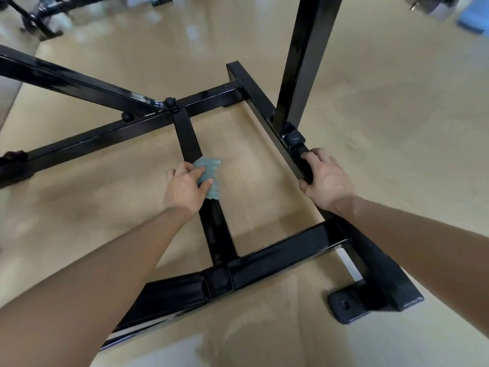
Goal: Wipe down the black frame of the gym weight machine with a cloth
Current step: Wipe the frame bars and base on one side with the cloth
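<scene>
The job looks to be in mid-course. The cloth [209, 169], a small teal wad, lies on the centre bar [188, 139] of the frame [277, 258], about halfway between the rear crossbar [206, 98] and the front crossbar [291, 251]. Judging by that, the wipe is on the low base members. The black paint shines everywhere, so the picture does not tell which bars are already clean. At the least, the stretch of centre bar on either side of the cloth remains to be covered. The side rail [254, 91], the upright [304, 62] and the brace [66, 78] may need it too. No dust or streaks can be made out either way.

The left hand [185, 188] reaches down and forward on a nearly straight arm. It presses the cloth onto the top of the bar, with the thumb and fingers curled round the wad so that teal shows past the fingertips and below the palm.

The right hand [326, 178] is well apart from it, on the side rail just near of the foot of the upright. Its fingers wrap over the top of the rail and the thumb hooks the near edge, a firm grip that seems to steady the body, not to clean. Both forearms are bare. The frame stands on a pale floor [383, 133].
</scene>
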